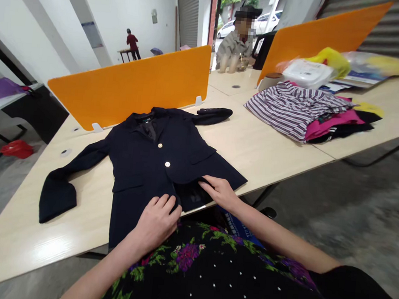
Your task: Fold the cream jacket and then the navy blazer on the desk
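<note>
We see the dark jacket (pixel 148 163) lying face-up along the desk (pixel 273 147), collar away from us, with our left hand (pixel 155 220) and right hand (pixel 220 191) resting open-fingered on its near hem, right slightly farther.

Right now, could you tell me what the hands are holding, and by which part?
Both hands rest on the navy jacket at its bottom hem: left hand on one front panel, right hand on the other. Whether either actually grips the fabric cannot be told.
</note>
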`<state>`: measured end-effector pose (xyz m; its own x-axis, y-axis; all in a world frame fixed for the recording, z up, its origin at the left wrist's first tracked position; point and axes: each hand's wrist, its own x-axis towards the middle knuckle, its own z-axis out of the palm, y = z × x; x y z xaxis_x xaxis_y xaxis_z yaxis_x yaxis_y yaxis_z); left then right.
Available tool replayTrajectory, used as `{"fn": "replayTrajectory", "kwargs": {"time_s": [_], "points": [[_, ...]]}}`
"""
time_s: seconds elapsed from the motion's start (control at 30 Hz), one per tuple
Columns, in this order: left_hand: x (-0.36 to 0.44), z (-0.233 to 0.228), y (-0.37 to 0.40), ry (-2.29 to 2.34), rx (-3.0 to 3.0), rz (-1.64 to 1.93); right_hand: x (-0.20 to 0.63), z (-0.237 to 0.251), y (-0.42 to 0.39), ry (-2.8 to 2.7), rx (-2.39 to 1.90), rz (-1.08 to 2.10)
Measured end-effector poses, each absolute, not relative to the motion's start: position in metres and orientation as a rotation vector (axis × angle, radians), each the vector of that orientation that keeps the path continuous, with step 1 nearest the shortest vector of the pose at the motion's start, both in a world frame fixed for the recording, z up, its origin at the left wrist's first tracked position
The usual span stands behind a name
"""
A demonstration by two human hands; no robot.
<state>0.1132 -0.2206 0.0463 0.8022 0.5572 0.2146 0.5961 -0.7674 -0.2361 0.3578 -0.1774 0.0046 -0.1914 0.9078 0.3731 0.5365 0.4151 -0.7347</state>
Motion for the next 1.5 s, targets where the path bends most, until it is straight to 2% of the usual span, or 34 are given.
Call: {"fn": "replayTrajectory", "kwargs": {"time_s": [0.33, 0.4, 0.53, 0.6, 0.77, 0.9, 0.97, 1.07, 1.13, 1.2, 1.33, 1.4, 1.5], "points": [[0.123, 0.028, -0.216, -1.186, -2.544, -0.114, 0.359, 0.004, -0.179, -1.780, -1.217, 0.642], [0.122, 0.028, -0.214, -1.266, -2.545, -0.228, 0.360, 0.004, -0.177, -1.771, -1.228, 0.646], [0.124, 0.034, -0.208, -1.552, -2.597, -0.776, 0.363, 0.003, -0.175, -1.732, -1.270, 0.653], [0.125, 0.035, -0.205, -1.581, -2.719, -0.920, 0.365, 0.003, -0.174, -1.688, -1.272, 0.691], [0.121, 0.022, -0.209, -1.255, -3.115, -0.679, 0.368, 0.004, -0.172, -1.504, -1.204, 0.875], [0.107, 0.020, -0.216, -1.311, -3.084, -0.739, 0.370, 0.009, -0.172, -1.377, -1.137, 0.959], [0.100, 0.027, -0.218, -1.478, -2.946, -0.916, 0.368, 0.013, -0.174, -1.376, -1.125, 0.909], [0.096, 0.040, -0.218, -1.758, -2.431, -1.372, 0.364, 0.022, -0.181, -1.414, -1.127, 0.785], [0.098, 0.044, -0.217, -1.726, -2.279, -1.488, 0.360, 0.026, -0.186, -1.460, -1.130, 0.696], [0.103, 0.040, -0.215, -1.502, -2.547, -1.287, 0.358, 0.026, -0.190, -1.539, -1.116, 0.603], [0.112, 0.023, -0.214, -1.093, -2.999, -0.543, 0.354, 0.016, -0.195, -1.919, -1.035, 0.368], [0.112, 0.018, -0.217, -1.094, -3.049, -0.459, 0.352, 0.010, -0.198, -2.241, -1.013, 0.226], [0.103, 0.019, -0.222, -1.181, -3.074, -0.642, 0.354, 0.008, -0.202, -2.538, -0.995, 0.091]]}}
